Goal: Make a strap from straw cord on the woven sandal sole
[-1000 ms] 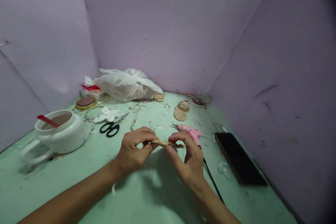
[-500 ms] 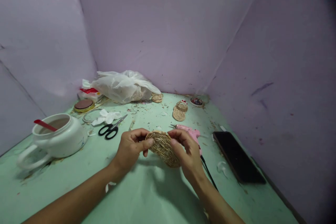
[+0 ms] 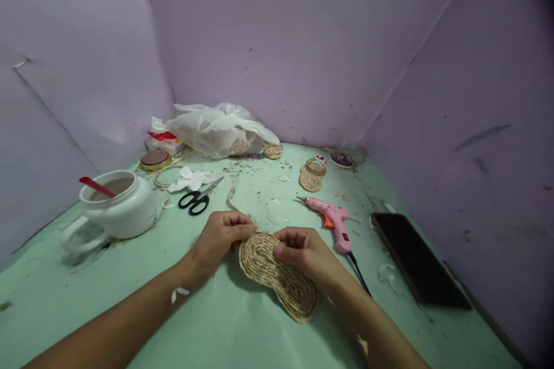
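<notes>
A flat sole-shaped piece of coiled straw rope (image 3: 277,274) lies on the green table (image 3: 130,311) in front of me. My left hand (image 3: 220,236) pinches its far left edge with curled fingers. My right hand (image 3: 305,251) rests on its upper right part, fingers curled and pressing on it. A loose strand of rope runs from the left hand toward the back.
A pink glue gun (image 3: 331,219) with a black cord lies right of my hands, a dark phone (image 3: 418,259) beyond it. Black scissors (image 3: 197,200), a white pot with a red spoon (image 3: 116,207), a plastic bag (image 3: 220,130) and a small woven slipper (image 3: 312,174) stand behind.
The straw piece was held edge-on in the air, then tilted to show its face, and now lies flat on the table with both hands still on it.
</notes>
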`<state>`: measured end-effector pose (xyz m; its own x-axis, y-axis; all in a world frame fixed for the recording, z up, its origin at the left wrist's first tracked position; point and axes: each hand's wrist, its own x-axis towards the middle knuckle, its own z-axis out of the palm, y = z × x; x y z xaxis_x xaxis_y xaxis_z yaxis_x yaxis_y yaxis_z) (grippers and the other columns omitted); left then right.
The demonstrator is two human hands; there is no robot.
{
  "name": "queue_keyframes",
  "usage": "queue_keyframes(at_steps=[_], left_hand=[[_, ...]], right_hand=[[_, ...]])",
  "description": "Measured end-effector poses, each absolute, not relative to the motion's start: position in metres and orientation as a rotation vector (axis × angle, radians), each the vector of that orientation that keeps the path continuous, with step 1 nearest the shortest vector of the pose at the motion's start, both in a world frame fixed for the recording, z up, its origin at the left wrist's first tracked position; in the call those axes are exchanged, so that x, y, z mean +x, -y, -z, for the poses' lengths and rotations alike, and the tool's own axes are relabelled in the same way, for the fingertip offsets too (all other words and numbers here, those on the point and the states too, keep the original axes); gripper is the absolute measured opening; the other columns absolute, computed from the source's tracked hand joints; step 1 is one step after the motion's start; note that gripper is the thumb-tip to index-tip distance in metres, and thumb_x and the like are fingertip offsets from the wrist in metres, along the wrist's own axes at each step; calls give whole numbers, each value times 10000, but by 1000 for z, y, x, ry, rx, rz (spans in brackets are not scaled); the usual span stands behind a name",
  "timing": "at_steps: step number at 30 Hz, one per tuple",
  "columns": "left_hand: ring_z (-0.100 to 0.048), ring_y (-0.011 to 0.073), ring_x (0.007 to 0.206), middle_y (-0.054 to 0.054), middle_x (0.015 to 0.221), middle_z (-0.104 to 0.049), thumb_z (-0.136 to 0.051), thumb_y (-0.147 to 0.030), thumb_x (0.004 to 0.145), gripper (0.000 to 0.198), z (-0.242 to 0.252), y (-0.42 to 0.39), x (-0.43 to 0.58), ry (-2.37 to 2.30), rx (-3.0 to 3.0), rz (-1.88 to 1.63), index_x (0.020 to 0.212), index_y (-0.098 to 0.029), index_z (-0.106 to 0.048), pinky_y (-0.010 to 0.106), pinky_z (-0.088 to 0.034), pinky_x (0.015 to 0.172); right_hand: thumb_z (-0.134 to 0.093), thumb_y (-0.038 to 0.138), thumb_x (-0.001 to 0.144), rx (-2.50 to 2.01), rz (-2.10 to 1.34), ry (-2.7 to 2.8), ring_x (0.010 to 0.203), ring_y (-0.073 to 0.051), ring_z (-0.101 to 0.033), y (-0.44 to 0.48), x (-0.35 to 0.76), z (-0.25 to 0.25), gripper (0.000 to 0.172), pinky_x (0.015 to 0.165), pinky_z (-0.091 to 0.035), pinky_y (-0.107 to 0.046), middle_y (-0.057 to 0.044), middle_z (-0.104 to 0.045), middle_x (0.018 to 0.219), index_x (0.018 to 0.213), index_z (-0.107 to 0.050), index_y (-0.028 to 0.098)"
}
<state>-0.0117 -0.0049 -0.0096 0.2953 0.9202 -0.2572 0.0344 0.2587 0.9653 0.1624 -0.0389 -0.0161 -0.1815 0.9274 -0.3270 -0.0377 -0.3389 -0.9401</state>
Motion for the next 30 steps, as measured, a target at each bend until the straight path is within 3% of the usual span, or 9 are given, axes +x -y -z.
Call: queue_keyframes(at_steps=[6, 19, 25, 28, 30], left_hand=[[-351, 41, 401, -28, 472, -493, -636, -216, 548, 121, 7, 8, -12, -1176, 1162, -785, 579, -113, -582, 192, -224, 391], [-305, 44, 403, -32, 441, -457, -583, -195, 592, 109, 7, 13, -9, -1172, 1193, -861, 512, -125, -559, 196, -196, 397], [-306, 47, 417, -48, 463, -418, -571, -266, 676, 142, 3, 15, -10, -1120, 1178, -885, 637, -130, -576, 190, -207, 399], [-338, 53, 434, -53, 508, -458, -617, -267, 645, 222, 1, 17, -9, -1106, 1122, -940, 822, -144, -563, 181, -235, 408], [-346, 55, 436, -51, 510, -469, -645, -273, 610, 262, 0, 18, -8, -1111, 1118, -928, 819, -139, -560, 180, -239, 409]], right_hand=[[-687, 235, 526, -1402, -1517, 1163, 491, -92, -489, 41, 160, 15, 188, 494, -364, -228, 10, -596, 557, 675, -628, 137], [-591, 195, 622, -1515, -1237, 1394, 543, -114, -510, 52, 152, 3, 101, 510, -389, -229, -6, -608, 596, 696, -641, 148], [-619, 214, 612, -1480, -1258, 1319, 522, -106, -513, 48, 159, 3, 113, 498, -395, -220, 2, -606, 581, 693, -643, 139], [-641, 226, 591, -1460, -1284, 1245, 497, -104, -519, 47, 159, 3, 115, 489, -400, -223, 7, -611, 559, 671, -637, 143], [-646, 226, 583, -1455, -1272, 1213, 494, -107, -529, 48, 157, 3, 116, 490, -406, -226, 4, -623, 561, 664, -641, 144]])
